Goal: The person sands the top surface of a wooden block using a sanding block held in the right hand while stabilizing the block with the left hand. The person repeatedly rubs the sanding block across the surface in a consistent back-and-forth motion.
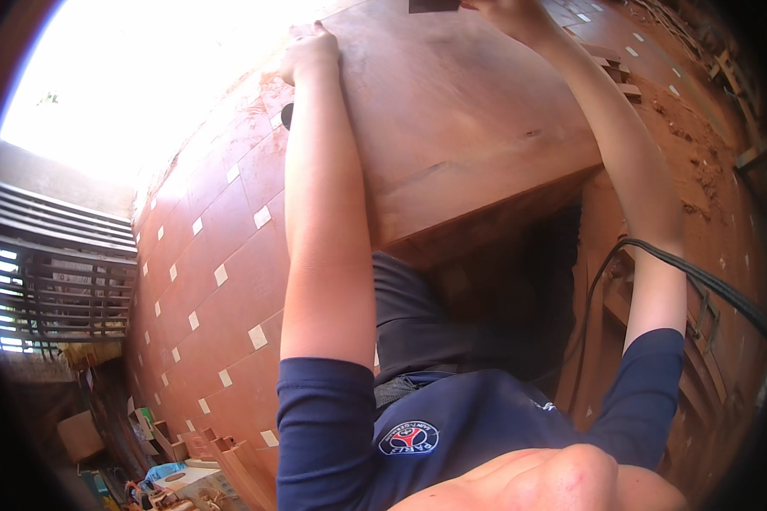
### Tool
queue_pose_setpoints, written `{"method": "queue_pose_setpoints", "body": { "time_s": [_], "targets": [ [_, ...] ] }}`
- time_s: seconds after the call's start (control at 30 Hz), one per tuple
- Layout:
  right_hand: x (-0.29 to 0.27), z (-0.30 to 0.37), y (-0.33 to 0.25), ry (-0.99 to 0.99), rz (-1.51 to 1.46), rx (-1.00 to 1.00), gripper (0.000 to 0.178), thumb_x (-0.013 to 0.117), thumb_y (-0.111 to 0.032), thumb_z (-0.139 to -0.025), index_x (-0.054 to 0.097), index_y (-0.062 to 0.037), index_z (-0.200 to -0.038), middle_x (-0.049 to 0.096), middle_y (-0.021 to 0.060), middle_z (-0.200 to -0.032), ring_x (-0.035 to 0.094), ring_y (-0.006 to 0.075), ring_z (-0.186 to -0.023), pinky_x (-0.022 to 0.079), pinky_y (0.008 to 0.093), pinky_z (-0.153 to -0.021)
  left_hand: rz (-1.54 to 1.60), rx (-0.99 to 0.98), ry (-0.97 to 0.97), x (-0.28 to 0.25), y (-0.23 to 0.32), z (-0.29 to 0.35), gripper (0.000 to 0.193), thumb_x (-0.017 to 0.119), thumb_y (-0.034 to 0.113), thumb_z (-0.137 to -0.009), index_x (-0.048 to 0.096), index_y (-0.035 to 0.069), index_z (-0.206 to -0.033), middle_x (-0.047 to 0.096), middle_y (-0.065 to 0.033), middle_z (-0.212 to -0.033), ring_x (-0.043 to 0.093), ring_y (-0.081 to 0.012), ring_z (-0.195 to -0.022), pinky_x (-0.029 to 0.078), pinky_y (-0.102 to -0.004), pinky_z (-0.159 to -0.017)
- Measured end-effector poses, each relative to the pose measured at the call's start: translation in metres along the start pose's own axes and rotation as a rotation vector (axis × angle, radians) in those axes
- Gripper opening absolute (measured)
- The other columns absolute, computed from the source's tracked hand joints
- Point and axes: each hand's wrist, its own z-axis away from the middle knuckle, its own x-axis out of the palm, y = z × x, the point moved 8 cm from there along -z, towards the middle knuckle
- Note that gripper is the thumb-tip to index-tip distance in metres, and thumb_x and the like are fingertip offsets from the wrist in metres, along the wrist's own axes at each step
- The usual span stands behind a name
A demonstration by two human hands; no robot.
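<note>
A large reddish-brown wooden panel (452, 111) lies in front of me, its thick near edge above my lap. My left hand (312, 53) is closed at the panel's far left side, thumb on top. Strong glare washes out its fingers, so what they grip cannot be made out. Over the far part of the panel, my right hand (510, 15) holds a dark flat piece (433, 5) by its right end. The picture's upper edge cuts off both that hand and the piece, and the piece's exact kind does not show.
A black cable (699, 274) crosses by my right forearm. Stacked wood pieces (615, 72) and reddish dust (682, 145) lie to the right. Red floor tiles with white squares (222, 272) spread leftward, toward a slatted barrier (60, 264). Wood offcuts and clutter (179, 477) sit at lower left.
</note>
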Motion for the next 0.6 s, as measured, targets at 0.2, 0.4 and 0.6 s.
{"method": "queue_pose_setpoints", "body": {
  "time_s": [0.2,0.4,0.6],
  "targets": [
    [0.025,0.004,-0.044,-0.158,0.119,-0.158,0.020,0.069,0.002,-0.087,0.077,-0.0022,-0.105,0.077,0.0115,-0.104,0.071,0.0152,-0.090,0.056,0.0323,-0.080,-0.009,-0.036,-0.023,-0.020,-0.016,0.009,0.068,0.023,0.054,-0.107,0.070,0.009,-0.124,0.073,-0.0131,-0.116,0.071,-0.0224,-0.104,0.056,-0.0378,-0.078],
    [0.016,0.019,-0.055,-0.388,-0.037,-0.055,0.008,0.073,0.001,-0.086,0.074,0.0046,-0.093,0.077,0.0110,-0.086,0.073,0.0186,-0.082,0.057,0.0307,-0.076,0.048,-0.071,-0.070,-0.023,-0.022,0.007,0.064,0.025,0.052,-0.107,0.069,0.009,-0.125,0.072,-0.0099,-0.121,0.069,-0.0229,-0.109,0.055,-0.0377,-0.080],
    [0.028,0.057,-0.047,-0.825,-0.864,0.178,0.014,0.071,0.001,-0.089,0.074,0.0065,-0.101,0.075,0.0113,-0.087,0.074,0.0216,-0.079,0.063,0.0359,-0.074,0.045,-0.031,-0.072,-0.015,-0.007,0.009,0.062,0.026,0.051,-0.107,0.062,0.010,-0.136,0.068,-0.0097,-0.130,0.066,-0.0232,-0.117,0.055,-0.0392,-0.084]
  ]
}}
